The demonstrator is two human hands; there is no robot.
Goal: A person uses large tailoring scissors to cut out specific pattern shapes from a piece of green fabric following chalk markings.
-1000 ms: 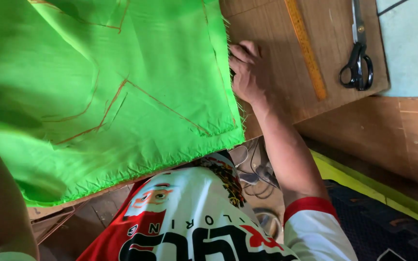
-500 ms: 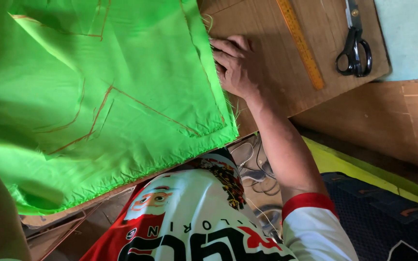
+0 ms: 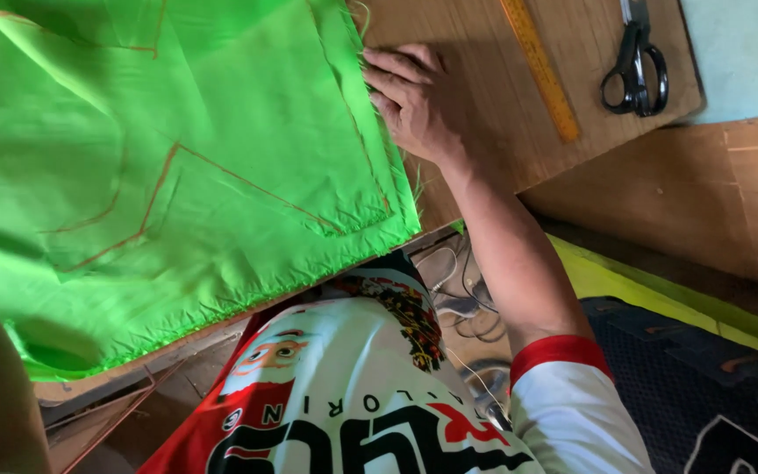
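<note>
wooden table point(image 3: 484, 149) | right hand point(image 3: 414, 101) flat, fingers apart, on green fabric point(image 3: 177, 175) edge | left hand hidden

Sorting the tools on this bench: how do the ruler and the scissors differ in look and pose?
The ruler is a long, flat, yellow-orange strip; the scissors are dark, with black loop handles. The ruler lies slanted, nearer the right hand; the scissors lie farther right, handles toward the board's corner, blades running up out of view. Both rest flat on the wooden board, clear of the green fabric.

No packages, labels, signs, screens visible.
</note>
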